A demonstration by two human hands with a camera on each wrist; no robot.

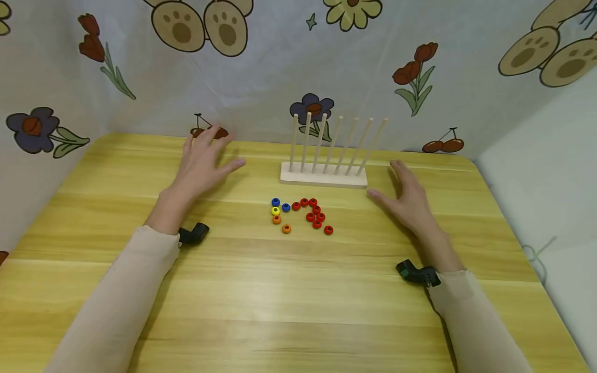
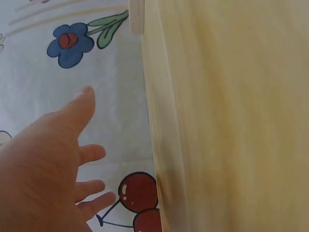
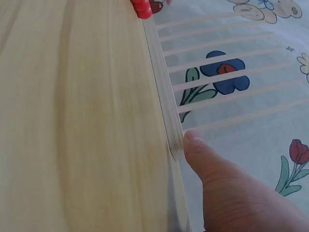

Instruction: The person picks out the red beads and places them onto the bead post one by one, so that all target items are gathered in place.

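Note:
My left hand (image 1: 201,158) is held over the back left of the table, fingers spread and thumb pointing right, with nothing in its grasp. To the right of it stands a pale wooden rack (image 1: 324,180) carrying several thin upright pegs (image 1: 330,145), all bare. My right hand (image 1: 407,201) holds nothing; its thumb tip comes close to the rack's right end, as the right wrist view also shows at the base (image 3: 166,96). In front of the rack lie loose beads: several red beads (image 1: 317,224), two blue beads (image 1: 286,207), one yellow bead (image 1: 275,211) and two orange beads (image 1: 286,229).
A light wood table (image 1: 261,311) spreads under everything. Behind its back edge hangs a pale cloth (image 1: 261,98) printed with flowers, cherries and paws. Each wrist wears a small black camera (image 1: 195,234). At the right, a thin cord (image 1: 541,259) shows beyond the table edge.

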